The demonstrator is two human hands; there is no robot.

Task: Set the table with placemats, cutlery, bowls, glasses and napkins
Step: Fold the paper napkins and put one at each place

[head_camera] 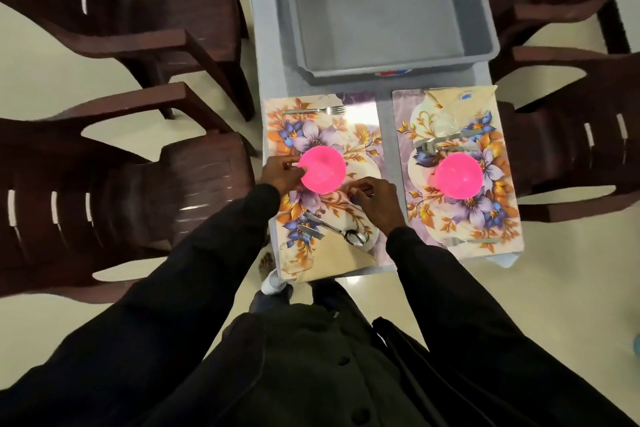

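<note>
Sitting on a floral placemat [358, 146], the round bowl [322, 172] is bright pink.

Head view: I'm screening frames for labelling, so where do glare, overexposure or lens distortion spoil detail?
In the head view the left bowl and right bowl glow flat pink, no inner detail; glare whitens the left placemat beside the fork; the chairs bow at the frame's edges from the wide lens; the glass on the right placemat barely shows.
</note>
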